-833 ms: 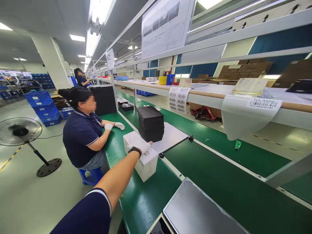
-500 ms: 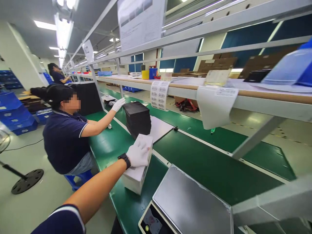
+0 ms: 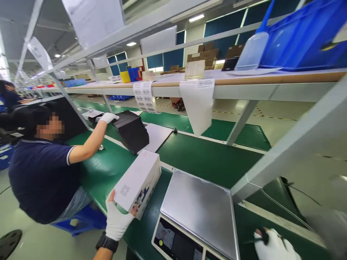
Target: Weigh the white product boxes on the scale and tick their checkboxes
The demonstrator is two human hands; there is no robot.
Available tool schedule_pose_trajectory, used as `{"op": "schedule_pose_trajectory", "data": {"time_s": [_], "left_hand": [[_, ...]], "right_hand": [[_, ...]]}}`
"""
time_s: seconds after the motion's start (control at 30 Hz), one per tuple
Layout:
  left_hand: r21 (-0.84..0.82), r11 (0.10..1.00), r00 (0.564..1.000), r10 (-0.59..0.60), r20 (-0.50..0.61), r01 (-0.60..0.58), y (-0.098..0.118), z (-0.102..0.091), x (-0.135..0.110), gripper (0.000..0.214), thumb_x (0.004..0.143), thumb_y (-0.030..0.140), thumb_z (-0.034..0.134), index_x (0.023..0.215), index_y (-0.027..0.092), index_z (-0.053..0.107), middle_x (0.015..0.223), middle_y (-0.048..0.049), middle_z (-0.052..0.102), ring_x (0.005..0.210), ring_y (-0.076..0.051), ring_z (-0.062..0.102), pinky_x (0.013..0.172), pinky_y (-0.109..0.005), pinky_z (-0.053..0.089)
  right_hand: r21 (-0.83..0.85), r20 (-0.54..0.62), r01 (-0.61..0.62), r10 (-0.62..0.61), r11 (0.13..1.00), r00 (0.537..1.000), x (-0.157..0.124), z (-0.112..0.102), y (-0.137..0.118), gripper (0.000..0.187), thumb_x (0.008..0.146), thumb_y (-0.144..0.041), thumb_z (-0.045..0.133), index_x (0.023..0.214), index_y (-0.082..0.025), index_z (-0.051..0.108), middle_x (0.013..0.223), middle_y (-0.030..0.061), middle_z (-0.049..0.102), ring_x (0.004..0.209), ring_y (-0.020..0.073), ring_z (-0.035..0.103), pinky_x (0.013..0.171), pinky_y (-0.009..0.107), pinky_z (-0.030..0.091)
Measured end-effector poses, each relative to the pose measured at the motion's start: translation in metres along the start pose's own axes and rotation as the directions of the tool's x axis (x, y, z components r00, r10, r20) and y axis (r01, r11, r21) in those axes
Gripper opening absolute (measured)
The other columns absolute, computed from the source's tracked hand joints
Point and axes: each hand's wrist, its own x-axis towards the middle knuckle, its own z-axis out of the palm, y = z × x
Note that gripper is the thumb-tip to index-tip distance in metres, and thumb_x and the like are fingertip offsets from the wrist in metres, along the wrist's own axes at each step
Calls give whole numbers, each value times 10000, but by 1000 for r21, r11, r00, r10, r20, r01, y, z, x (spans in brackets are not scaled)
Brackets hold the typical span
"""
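Left hand (image 3: 117,220), gloved, is gripping the near end of a white box (image 3: 138,182), lifted and tilted over the near edge of the green counter (image 3: 211,159), just left of the scale (image 3: 199,207). Right hand (image 3: 272,247) sits low at the counter's near right w/ something dark in its fingers, can't tell the grip. A co-worker's gloved hand (image 3: 108,117) is on the black stack (image 3: 131,130) further back.

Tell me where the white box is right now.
In the head view, the white box sits left of centre on the green belt, held by the left hand, beside the scale.
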Motion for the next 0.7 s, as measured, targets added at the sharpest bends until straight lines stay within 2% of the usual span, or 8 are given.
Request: {"op": "schedule_pose_trajectory", "data": {"time_s": [0.1,0.2,0.3,0.4,0.47,0.53,0.63,0.7], "left_hand": [[-141,981,991,-134,1,132,17,5,24,967,466,430,875,1317,257,448,1253,-116,592,1125,-346,626,977,-588,538],[-236,942,970,-242,21,240,35,-3,47,905,529,486,843,1298,230,440,1132,-65,603,969,-255,650,947,-559,551],[-245,954,985,-160,61,171,60,-13,51,900,535,524,833,1301,252,446,1133,-53,577,999,-264,627,1004,-594,508],[-154,987,990,68,123,-49,95,-11,30,948,476,545,853,1295,273,460,1224,-73,537,1119,-329,581,1072,-621,452],[-112,975,950,214,228,-193,120,-2,4,946,502,526,852,1322,304,436,1305,-79,489,1195,-349,548,1098,-620,436],[-86,957,906,289,309,-276,143,7,-24,963,554,505,852,1379,325,390,1380,-95,435,1275,-356,505,1129,-610,414],[-176,957,864,284,417,-230,160,13,-52,1044,621,587,827,1476,303,299,1441,-144,432,1313,-358,506,1133,-584,421],[-307,951,820,207,533,-40,155,16,-54,946,728,666,715,1483,266,311,1337,-149,558,1160,-325,630,1031,-548,515]], "right_hand": [[-109,45,28,-23,994,999,-5,-23,-16,435,955,-398,349,1005,-151,703,934,199,639,900,393,618,752,505,523],[-160,14,53,-51,986,999,-6,-26,-16,409,948,-353,367,1036,-134,702,1018,210,651,936,387,607,786,498,514],[-160,-27,59,-64,985,998,-6,-16,-10,367,921,-344,413,1020,-143,703,1069,211,654,976,389,591,812,500,503],[-137,-61,45,-53,990,997,-5,-7,-6,311,896,-317,457,1009,-152,696,1111,201,651,1029,390,568,858,505,483],[-101,-68,22,-29,995,997,-6,-6,-6,291,887,-307,482,1017,-148,687,1109,198,644,1035,384,556,886,500,468],[-23,-61,-17,15,1000,998,-6,-8,-8,294,881,-318,490,1028,-145,676,1071,191,636,1007,374,553,899,491,457],[203,-36,-137,147,969,988,-10,-10,-8,344,849,-387,490,1024,-142,656,1048,184,622,995,368,545,933,486,435],[310,-6,-220,233,925,972,-15,-7,-6,408,830,-448,479,1045,-142,642,1074,181,617,1030,365,539,960,476,425]]}}
